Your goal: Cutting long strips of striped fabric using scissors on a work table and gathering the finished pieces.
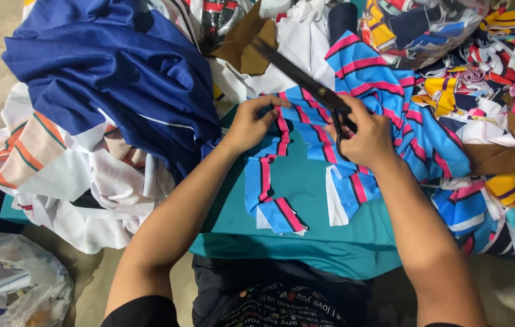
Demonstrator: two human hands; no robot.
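On the teal cloth-covered work surface (294, 236), a soft knit piece of blue fabric with pink, black and white stripes (306, 163) lies spread and partly cut into strips, its lower ends curling over the teal. The left hand (251, 124) pinches the striped fabric's upper edge between thumb and fingertips, holding it flat. The right hand (366, 136) is closed through the handles of long black metal scissors (303, 79), whose dark blades slant up and away to the left above the cloth, pressed together as far as can be seen.

Left of the hands a heap of smooth dark blue fabric (112, 72) is piled over white cloth with orange and green stripes (33, 151), which hangs off the surface's edge. To the right lies a jumbled pile of offcuts in yellow, navy, pink and white (481, 91), with brown card pieces among them. At the lower left corner a crumpled clear plastic bag (9, 278) sits on the floor, holding scraps too bunched to make out. The heaps run out of view at the top and right, and the scissor handles are hidden within the right hand.
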